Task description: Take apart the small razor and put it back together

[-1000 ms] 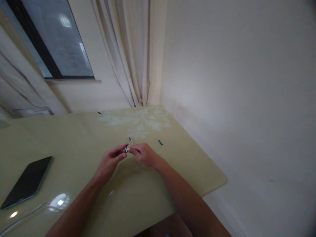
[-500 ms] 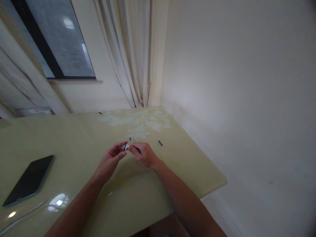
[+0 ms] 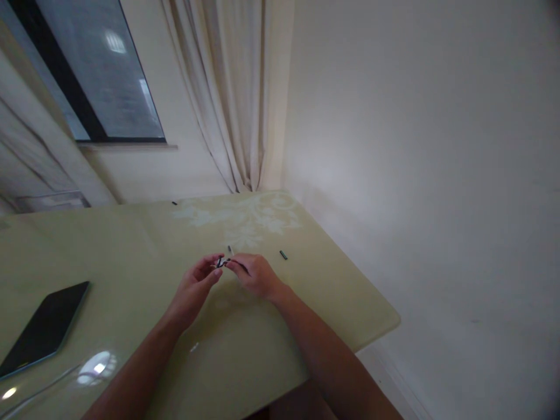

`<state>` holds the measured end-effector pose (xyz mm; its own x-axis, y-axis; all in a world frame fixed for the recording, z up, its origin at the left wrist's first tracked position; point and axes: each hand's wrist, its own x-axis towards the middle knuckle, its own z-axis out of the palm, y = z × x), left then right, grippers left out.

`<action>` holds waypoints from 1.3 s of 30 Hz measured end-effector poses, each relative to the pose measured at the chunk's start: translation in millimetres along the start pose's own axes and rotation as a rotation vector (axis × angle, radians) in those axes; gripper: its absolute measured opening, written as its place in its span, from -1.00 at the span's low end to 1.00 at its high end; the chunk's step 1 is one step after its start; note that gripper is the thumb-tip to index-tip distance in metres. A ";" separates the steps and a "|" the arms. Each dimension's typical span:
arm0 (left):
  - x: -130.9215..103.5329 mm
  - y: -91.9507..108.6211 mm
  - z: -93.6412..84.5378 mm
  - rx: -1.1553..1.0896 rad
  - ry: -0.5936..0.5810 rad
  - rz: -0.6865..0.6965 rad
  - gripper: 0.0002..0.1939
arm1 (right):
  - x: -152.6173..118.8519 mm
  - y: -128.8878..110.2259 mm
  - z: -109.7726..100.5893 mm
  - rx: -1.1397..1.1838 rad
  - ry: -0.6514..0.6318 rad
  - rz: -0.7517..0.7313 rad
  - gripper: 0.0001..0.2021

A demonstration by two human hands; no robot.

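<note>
The left hand (image 3: 192,289) and right hand (image 3: 258,277) both pinched a small black-and-white piece (image 3: 220,262), judged light, stiff and best gripped by its edges.

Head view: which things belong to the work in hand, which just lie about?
In hand:
small black-and-white piece, held by left hand and right hand

Apparently lying about:
dark tablet
pale cable
small dark strip, right of the hands
farther dark piece
dark-tipped pale piece (role unclear)
</note>
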<state>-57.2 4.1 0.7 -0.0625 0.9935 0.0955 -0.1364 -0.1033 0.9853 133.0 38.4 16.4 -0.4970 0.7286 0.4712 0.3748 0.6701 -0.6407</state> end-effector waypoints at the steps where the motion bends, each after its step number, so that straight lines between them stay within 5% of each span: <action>1: -0.6 0.3 0.8 0.002 -0.020 -0.014 -0.47 | -0.1 -0.2 0.1 -0.021 -0.002 -0.002 -0.73; 4: -0.8 -0.2 1.0 0.021 -0.047 -0.055 -0.46 | -0.3 0.4 0.3 -0.058 -0.014 0.003 -0.73; 11: 2.3 -3.4 -0.7 -0.075 0.119 0.027 -0.49 | 2.0 0.6 1.0 0.136 0.015 0.114 -0.68; 19: -6.4 6.6 6.0 0.417 0.078 0.333 -0.58 | 2.7 13.1 11.7 0.524 -0.101 0.262 -0.52; 29: -5.5 8.9 10.2 0.548 0.158 0.517 -0.77 | 0.0 16.0 17.4 0.510 -0.158 0.244 -0.48; 39: -7.5 8.8 9.5 0.580 0.155 0.540 -0.78 | -0.1 11.7 13.9 0.487 -0.151 0.225 -0.51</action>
<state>-48.6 -3.9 10.0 -0.1153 0.7911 0.6007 0.4838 -0.4834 0.7296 126.6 44.2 0.5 -0.5668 0.7936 0.2211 0.0975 0.3311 -0.9386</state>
